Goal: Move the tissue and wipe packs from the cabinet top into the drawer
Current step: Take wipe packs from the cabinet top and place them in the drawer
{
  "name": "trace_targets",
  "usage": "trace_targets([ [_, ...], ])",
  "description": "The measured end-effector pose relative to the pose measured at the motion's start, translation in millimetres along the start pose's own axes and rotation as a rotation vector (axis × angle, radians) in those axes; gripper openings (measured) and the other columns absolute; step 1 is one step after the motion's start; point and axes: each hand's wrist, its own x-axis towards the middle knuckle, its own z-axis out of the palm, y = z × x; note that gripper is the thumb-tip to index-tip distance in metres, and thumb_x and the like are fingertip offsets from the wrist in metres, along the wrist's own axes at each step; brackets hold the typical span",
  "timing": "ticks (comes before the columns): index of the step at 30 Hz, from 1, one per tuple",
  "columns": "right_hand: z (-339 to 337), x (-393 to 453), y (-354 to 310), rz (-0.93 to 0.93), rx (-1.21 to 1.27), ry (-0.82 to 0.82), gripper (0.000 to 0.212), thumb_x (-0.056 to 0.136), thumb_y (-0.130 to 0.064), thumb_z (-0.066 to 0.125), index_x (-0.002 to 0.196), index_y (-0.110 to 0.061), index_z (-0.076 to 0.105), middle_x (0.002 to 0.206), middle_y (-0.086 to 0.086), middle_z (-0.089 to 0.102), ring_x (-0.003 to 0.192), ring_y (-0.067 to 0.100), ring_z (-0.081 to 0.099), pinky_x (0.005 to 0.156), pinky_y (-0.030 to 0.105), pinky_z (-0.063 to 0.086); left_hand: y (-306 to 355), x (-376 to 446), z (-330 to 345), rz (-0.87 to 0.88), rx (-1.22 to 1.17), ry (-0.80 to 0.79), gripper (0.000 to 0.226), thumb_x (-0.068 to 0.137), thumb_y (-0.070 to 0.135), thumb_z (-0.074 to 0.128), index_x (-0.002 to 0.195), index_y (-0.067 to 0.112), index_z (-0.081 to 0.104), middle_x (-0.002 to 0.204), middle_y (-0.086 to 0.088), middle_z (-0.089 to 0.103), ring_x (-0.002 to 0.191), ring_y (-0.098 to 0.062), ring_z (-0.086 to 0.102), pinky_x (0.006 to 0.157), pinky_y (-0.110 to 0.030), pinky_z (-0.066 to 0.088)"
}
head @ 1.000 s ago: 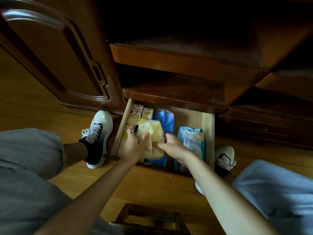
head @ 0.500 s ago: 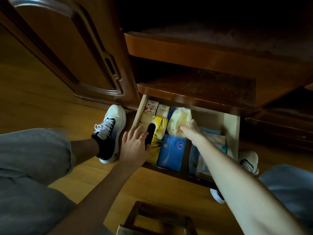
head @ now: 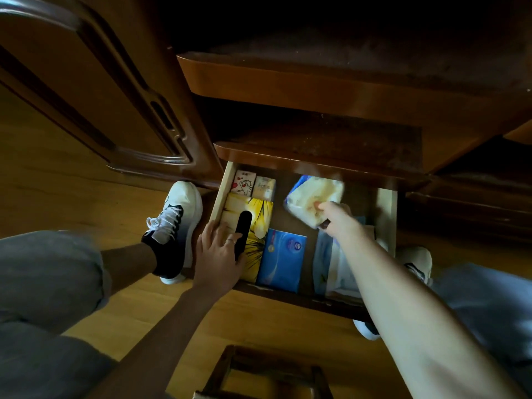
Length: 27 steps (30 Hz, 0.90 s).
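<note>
The open wooden drawer [head: 387, 208] holds several packs. My right hand [head: 335, 218] grips a pale yellow soft pack [head: 313, 198] and holds it tilted over the drawer's back middle. My left hand [head: 220, 254] rests with straight fingers on a yellow pack [head: 257, 223] at the drawer's left, beside its black oval mark. A blue pack [head: 283, 260] lies in the middle front. Two small tissue packs [head: 254, 184] stand at the back left. Pale blue and white packs [head: 334, 266] lie on the right, partly hidden by my right forearm.
A dark wooden shelf [head: 316, 151] overhangs the drawer's back, with another ledge [head: 288, 84] above it. An open cabinet door [head: 100, 90] stands at the left. My white shoes [head: 178, 223] flank the drawer. A small wooden stool [head: 259, 372] sits on the floor near me.
My left hand let go of the pale yellow pack and came down on the yellow pack. My right hand carried the pale pack toward the drawer's back right.
</note>
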Motion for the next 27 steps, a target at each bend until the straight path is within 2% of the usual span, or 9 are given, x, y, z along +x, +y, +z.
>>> trace_targets([
  [4, -14, -2, -13, 0.079, 0.401, 0.046, 0.037, 0.098, 0.001, 0.058, 0.135, -0.005, 0.055, 0.133, 0.019, 0.056, 0.122, 0.037, 0.057, 0.084, 0.046, 0.057, -4, -1, 1, 0.031, 0.012, 0.004, 0.041, 0.085, 0.027, 0.074, 0.123, 0.012, 0.070, 0.138, -0.013, 0.059, 0.146, -0.039, 0.032, 0.116, -0.059, 0.030],
  [9, -13, -2, -25, 0.165, 0.706, 0.091, 0.044, 0.097, -0.012, 0.068, 0.138, -0.005, 0.055, 0.143, 0.018, 0.054, 0.129, 0.037, 0.054, 0.100, 0.042, 0.055, -8, -4, 2, 0.058, 0.031, -0.006, 0.041, 0.084, 0.027, 0.075, 0.122, 0.011, 0.071, 0.138, -0.015, 0.058, 0.145, -0.041, 0.033, 0.116, -0.060, 0.029],
  [12, -15, -6, -30, 0.177, 0.705, 0.093, 0.051, 0.095, -0.019, 0.071, 0.140, -0.006, 0.052, 0.141, 0.018, 0.055, 0.128, 0.037, 0.056, 0.101, 0.046, 0.054, -7, -3, 2, 0.055, 0.033, -0.002, 0.041, 0.084, 0.027, 0.075, 0.122, 0.012, 0.071, 0.139, -0.016, 0.058, 0.145, -0.041, 0.033, 0.117, -0.057, 0.026],
  [17, -27, -18, -19, 0.054, 0.486, 0.135, 0.034, 0.099, -0.020, 0.059, 0.131, -0.009, 0.053, 0.126, 0.015, 0.057, 0.120, 0.033, 0.058, 0.100, 0.046, 0.054, -1, -2, 2, 0.018, 0.027, -0.018, 0.046, 0.086, 0.031, 0.072, 0.129, 0.016, 0.067, 0.147, -0.014, 0.052, 0.149, -0.039, 0.025, 0.119, -0.054, 0.019],
  [19, -27, -26, -3, -0.025, 0.293, 0.219, 0.039, 0.098, -0.026, 0.060, 0.131, -0.006, 0.052, 0.114, 0.015, 0.056, 0.107, 0.031, 0.063, 0.091, 0.042, 0.059, -2, -1, 3, 0.009, 0.026, -0.015, 0.047, 0.086, 0.032, 0.070, 0.130, 0.017, 0.066, 0.147, -0.013, 0.052, 0.150, -0.037, 0.025, 0.119, -0.054, 0.020],
  [20, -25, -30, 6, -0.104, 0.097, 0.290, 0.046, 0.098, -0.030, 0.062, 0.134, -0.003, 0.050, 0.118, 0.017, 0.059, 0.106, 0.032, 0.065, 0.088, 0.041, 0.059, -2, -1, 4, 0.005, 0.026, -0.009, 0.048, 0.086, 0.033, 0.070, 0.131, 0.017, 0.066, 0.147, -0.013, 0.052, 0.150, -0.036, 0.025, 0.119, -0.054, 0.021],
  [22, -16, -35, 24, -0.412, -0.389, 0.388, 0.048, 0.096, -0.034, 0.064, 0.133, -0.006, 0.052, 0.130, 0.015, 0.060, 0.115, 0.032, 0.063, 0.088, 0.041, 0.053, -2, -2, 5, 0.002, 0.020, 0.004, 0.048, 0.085, 0.033, 0.070, 0.130, 0.016, 0.065, 0.147, -0.012, 0.053, 0.150, -0.036, 0.025, 0.118, -0.053, 0.023],
  [25, -10, -29, 32, -0.925, -1.219, 0.344, 0.040, 0.092, -0.026, 0.066, 0.131, -0.024, 0.059, 0.137, 0.006, 0.057, 0.127, 0.029, 0.051, 0.102, 0.045, 0.043, -3, -3, 6, 0.004, 0.008, 0.006, 0.047, 0.087, 0.034, 0.069, 0.130, 0.018, 0.065, 0.147, -0.012, 0.052, 0.151, -0.035, 0.024, 0.116, -0.054, 0.025],
  [27, -12, -20, 21, -0.967, -1.647, 0.324, 0.053, 0.090, -0.023, 0.064, 0.142, -0.026, 0.051, 0.152, 0.005, 0.042, 0.137, 0.031, 0.039, 0.113, 0.051, 0.031, -4, -2, 6, 0.006, 0.010, -0.015, 0.046, 0.088, 0.036, 0.067, 0.131, 0.021, 0.064, 0.149, -0.009, 0.050, 0.152, -0.034, 0.020, 0.116, -0.053, 0.024],
])
